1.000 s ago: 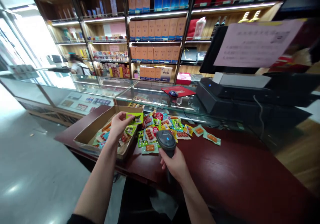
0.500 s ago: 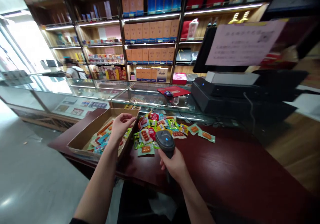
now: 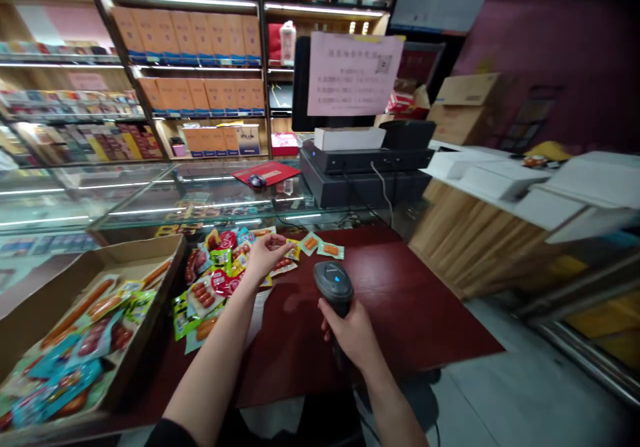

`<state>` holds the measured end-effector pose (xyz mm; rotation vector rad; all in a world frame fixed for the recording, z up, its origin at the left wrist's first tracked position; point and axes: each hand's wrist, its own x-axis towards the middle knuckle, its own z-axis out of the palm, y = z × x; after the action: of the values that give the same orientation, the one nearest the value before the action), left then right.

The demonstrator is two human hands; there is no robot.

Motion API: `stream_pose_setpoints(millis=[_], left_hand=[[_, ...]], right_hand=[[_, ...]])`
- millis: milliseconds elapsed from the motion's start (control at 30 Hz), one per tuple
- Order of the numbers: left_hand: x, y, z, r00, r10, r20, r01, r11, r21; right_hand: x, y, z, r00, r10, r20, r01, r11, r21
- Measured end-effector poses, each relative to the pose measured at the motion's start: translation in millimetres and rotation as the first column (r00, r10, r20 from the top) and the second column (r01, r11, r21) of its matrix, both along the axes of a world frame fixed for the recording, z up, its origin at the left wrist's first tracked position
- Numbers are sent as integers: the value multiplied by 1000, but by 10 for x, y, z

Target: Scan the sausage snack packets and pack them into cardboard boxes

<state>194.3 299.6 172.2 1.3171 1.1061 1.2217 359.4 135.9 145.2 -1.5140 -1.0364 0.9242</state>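
Note:
A dark handheld scanner with a small blue light is upright in my right hand, whose fingers wrap round its handle. My left hand is over the right side of the pile of snack packets, its thumb and fingers pinched at a small yellow packet. To its right two pale green packets with orange sausages lie on the dark red table. The open cardboard box at the left holds more packets.
A glass counter runs behind the table, bearing a red mat with a mouse. Behind the scanner stand a black cash drawer and a screen with a pink paper. A white-topped wooden counter is at the right.
The view has turned to the right, so the box shows farther left. My left hand has moved from over the box to the right side of the packet pile. My right hand still holds the scanner.

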Motion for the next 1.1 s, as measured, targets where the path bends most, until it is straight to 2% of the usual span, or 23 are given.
stream_pose_setpoints(millis=[167,267,333,433,567,667,767,833,900,933,1033,1100], left_hand=[[633,286,-297,986,-114,-120,120,992,42],[976,400,-445,953,-134,-273,169,979,109],[1165,438,-517,894,-119,-433,214,961,177],[1359,442,-591,733,-98,-673,353,901,254],[1430,383,-643,518,-80,-852,484,849,215],[1373,283,-645,423,-29,-905,506,837,209],[1246,136,-625,325,23,-945,481,857,186],[1111,39,-604,296,26,-955,467,868,169],[924,-27,-580,358,1,-934,454,874,175],[810,-45,-566,432,-12,-902,437,878,197],[394,-58,-518,732,-27,-681,288,918,272],[74,-80,-479,891,-61,-450,169,965,203]], right_hand=[[333,-4,-70,997,-66,-44,64,997,-36],[486,2,-104,994,-95,-54,92,994,-60],[572,0,-111,992,-114,-55,110,992,-67],[678,-11,-116,988,-144,-48,140,987,-74],[747,-27,-147,987,-157,-46,153,985,-76],[718,-27,-167,987,-150,-56,145,986,-77],[616,-22,-163,989,-133,-60,129,989,-72],[516,-21,-154,992,-109,-57,105,992,-64],[399,-24,-148,996,-78,-48,76,996,-56],[335,-27,-148,997,-64,-43,62,997,-50],[114,-32,-147,999,-20,-33,19,999,-30],[-62,-35,-140,999,18,-36,-18,1000,-25]])
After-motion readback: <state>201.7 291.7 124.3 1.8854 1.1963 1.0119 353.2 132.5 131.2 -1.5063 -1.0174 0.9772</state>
